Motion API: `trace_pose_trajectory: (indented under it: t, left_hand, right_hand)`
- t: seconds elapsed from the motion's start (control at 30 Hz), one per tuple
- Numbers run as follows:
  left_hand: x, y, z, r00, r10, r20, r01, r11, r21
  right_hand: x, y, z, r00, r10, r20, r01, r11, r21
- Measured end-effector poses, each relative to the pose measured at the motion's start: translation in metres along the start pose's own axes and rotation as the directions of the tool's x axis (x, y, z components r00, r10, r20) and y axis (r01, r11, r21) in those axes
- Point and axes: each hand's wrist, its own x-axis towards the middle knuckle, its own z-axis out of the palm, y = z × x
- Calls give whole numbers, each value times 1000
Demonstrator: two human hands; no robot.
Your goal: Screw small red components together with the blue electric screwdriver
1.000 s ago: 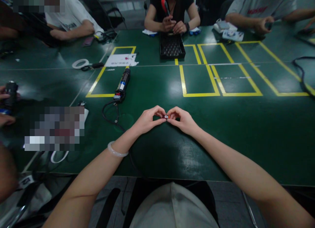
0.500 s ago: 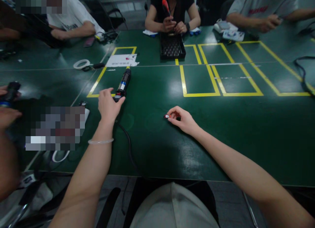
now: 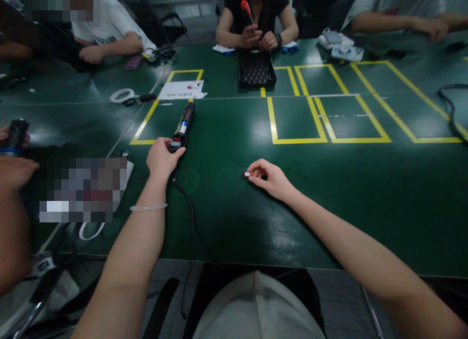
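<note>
My left hand grips the near end of a black cylindrical corded tool, thumb on its right and fingers on its left. The tool lies on the green table, tilted away to the right, with a blue and silver band and small red and grey parts showing near my fingers. Its black cable runs down to the table's front edge. To the right, my right hand pinches a small red and white part with a dark tip, just at the tabletop. What the part is cannot be made out.
Yellow tape outlines mark the table. A white paper sheet lies beyond the tool. A black tray stands before a person holding a red and black tool. Another person's hand works at far left.
My left hand's fingers have come down from a raised, spread pose and closed on the tool's near end. My right hand stays almost still with the small part.
</note>
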Motion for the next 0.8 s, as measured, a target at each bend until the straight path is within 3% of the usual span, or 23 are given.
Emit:
trace_pose_trajectory:
  t: [0.23, 0.43, 0.6, 0.8]
  left_hand:
    - [-17, 24, -2, 995, 100, -2, -100, 992, 83]
    - [-49, 45, -4, 971, 230, 63, -235, 968, 89]
    - [-85, 66, -3, 913, 388, 129, -384, 922, -54]
    - [-118, 90, -1, 814, 554, 175, -525, 830, -189]
  right_hand:
    - [0, -2, -1, 999, -52, -14, 51, 997, -60]
    - [1, 0, 0, 1000, -19, -17, 18, 998, -57]
    - [0, 0, 0, 998, -52, -18, 49, 992, -115]
    - [-2, -5, 0, 987, -158, 16, 154, 933, -324]
